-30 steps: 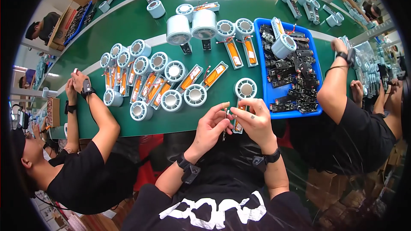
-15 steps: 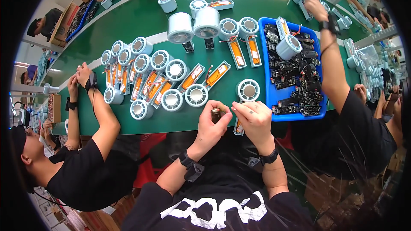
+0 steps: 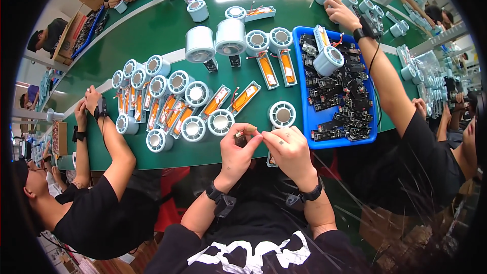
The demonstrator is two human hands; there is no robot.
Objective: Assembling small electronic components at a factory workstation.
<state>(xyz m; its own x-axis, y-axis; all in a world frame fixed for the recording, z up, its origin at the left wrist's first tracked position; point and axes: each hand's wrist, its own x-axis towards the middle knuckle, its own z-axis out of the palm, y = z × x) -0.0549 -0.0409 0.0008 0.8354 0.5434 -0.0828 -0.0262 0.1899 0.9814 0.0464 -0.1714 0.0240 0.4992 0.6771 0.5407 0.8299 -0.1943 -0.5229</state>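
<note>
My left hand (image 3: 236, 152) is closed around a small dark module (image 3: 240, 138) that resembles the boards in the blue tray; the fingers cover most of it. My right hand (image 3: 290, 151) is pinched, its fingertips meeting those of the left. Whatever may sit in that pinch is too small to make out. Just beyond the right hand lies a light-blue fan-shaped housing (image 3: 282, 115) with a round slotted head; its handle is partly hidden under that hand. Both hands are over the near edge of the green table (image 3: 203, 159).
A blue tray (image 3: 303, 116) of black circuit modules stands right, a housing (image 3: 328, 61) on top. Several housings with orange-filled handles (image 3: 245, 98) crowd the left. Two larger heads (image 3: 230, 36) stand behind. A co-worker's arm (image 3: 388, 76) reaches past the tray; another co-worker's hands (image 3: 89, 104) are left.
My fingertips have come together. The view has shifted slightly, so the table's contents sit further left. The right co-worker's hand has moved left to a housing at the far side.
</note>
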